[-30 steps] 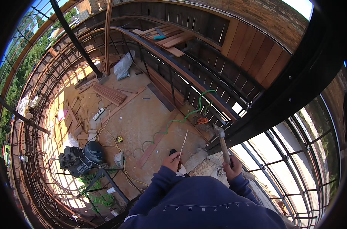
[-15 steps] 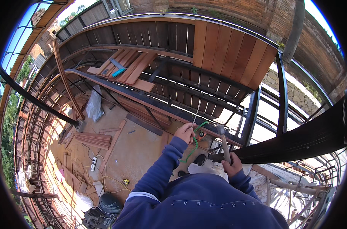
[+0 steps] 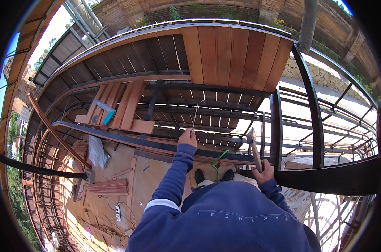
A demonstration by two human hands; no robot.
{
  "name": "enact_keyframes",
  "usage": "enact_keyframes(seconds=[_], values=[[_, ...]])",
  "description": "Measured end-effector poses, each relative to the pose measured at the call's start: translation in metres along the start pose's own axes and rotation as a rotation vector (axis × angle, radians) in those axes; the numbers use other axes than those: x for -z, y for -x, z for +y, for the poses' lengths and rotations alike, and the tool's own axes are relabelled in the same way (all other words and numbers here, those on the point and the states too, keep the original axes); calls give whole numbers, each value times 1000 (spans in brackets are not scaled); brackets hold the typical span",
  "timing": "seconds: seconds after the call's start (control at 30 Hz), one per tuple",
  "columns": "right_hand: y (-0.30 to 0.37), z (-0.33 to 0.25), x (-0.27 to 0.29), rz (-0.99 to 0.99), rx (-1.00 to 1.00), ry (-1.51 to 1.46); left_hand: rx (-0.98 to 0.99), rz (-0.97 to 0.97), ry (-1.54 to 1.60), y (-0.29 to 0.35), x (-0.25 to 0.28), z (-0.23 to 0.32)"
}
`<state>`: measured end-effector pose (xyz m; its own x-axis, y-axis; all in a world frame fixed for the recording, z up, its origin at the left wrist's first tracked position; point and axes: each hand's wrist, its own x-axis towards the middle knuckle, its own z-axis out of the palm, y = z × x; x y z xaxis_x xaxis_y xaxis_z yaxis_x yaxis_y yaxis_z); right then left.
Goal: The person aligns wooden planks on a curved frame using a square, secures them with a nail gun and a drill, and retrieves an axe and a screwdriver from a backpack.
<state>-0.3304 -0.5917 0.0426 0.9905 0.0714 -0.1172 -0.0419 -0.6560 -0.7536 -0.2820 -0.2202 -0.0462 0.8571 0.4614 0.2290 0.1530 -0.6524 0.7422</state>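
My left hand reaches out over the dark metal frame, its fingers closed round a thin metal rod that points away from me. The rod's far end seems to have a short bend. In my right hand is a hammer, gripped by its wooden handle with the head up. A green cord hangs in a loose curve in front of my body, between the two arms. Just beyond my left hand run the dark metal beams of the frame.
Reddish planks cover part of the frame at the far side. Loose boards lie across the beams at left, with a turquoise-and-grey tool on them. A curved black beam crosses at right. Stacked wood and a power strip lie below.
My left hand has moved forward with the rod, away from the green cord and over the beams. The hammer stays in my right hand, a little further right. My view has shifted.
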Motion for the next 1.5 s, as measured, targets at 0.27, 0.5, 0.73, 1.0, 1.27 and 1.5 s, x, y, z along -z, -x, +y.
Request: enact_keyframes(seconds=[0.27, 0.5, 0.73, 1.0, 1.27, 1.5], values=[[-36, -12, -45, 303, -116, -11, 51, -172, 198, -3, 9, 11], [-59, 33, -67, 268, -241, -135, 102, -317, 286, -13, 5, -2], [-58, 4, -69, 297, -209, 8, 252, -408, 578, -78, -47, -9], [-54, -9, -62, 289, -193, 44, 365, -481, 634, -129, -126, 1], [-57, -24, -55, 235, -193, -13, 405, -424, 707, -138, -120, 15], [-68, -17, -49, 110, -164, -26, 374, -409, 570, -141, -108, 31]])
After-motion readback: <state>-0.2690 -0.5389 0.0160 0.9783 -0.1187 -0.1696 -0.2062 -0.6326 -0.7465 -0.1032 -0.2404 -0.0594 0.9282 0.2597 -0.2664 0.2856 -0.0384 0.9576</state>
